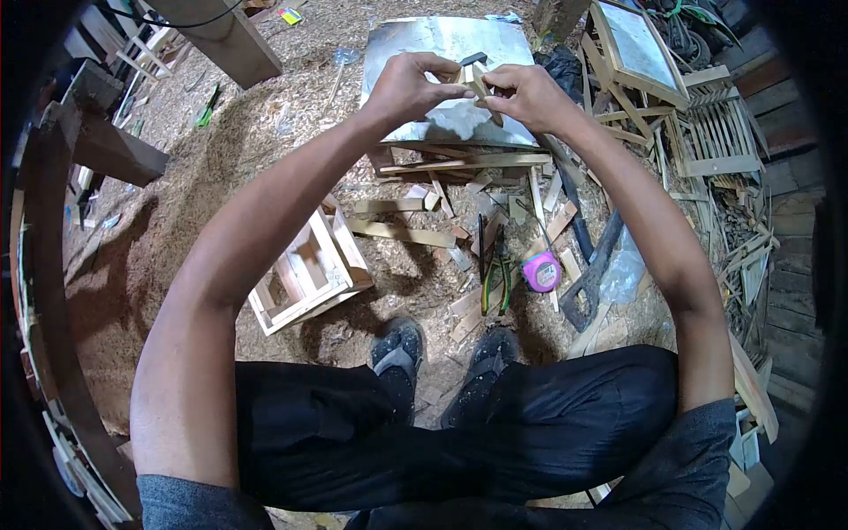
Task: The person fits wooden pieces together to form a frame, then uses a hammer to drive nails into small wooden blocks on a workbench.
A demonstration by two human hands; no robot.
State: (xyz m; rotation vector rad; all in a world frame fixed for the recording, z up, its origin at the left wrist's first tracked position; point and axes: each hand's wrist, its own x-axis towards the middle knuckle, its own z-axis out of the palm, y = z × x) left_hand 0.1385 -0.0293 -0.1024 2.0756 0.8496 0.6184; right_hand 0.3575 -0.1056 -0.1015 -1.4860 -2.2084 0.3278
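Note:
Both hands meet over a low, white-topped work table [397, 53]. My left hand [411, 88] is closed on a small wooden piece [478, 81], its thumb and fingers pinching from the left. From the right, my right hand [527, 95] pinches the same light wood, fingertips close to those of the left. A dark, blocky object like a hammer head [474, 59] shows just beyond the wood. The fingers partly hide the wood's shape.
Below the table lie wood offcuts [402, 233], pliers [497, 274], a pink tape measure [541, 271] and a handsaw [583, 296]. A wooden frame box [314, 265] stands at left. Framed panels [636, 44] lean at back right. Wood shavings cover the ground.

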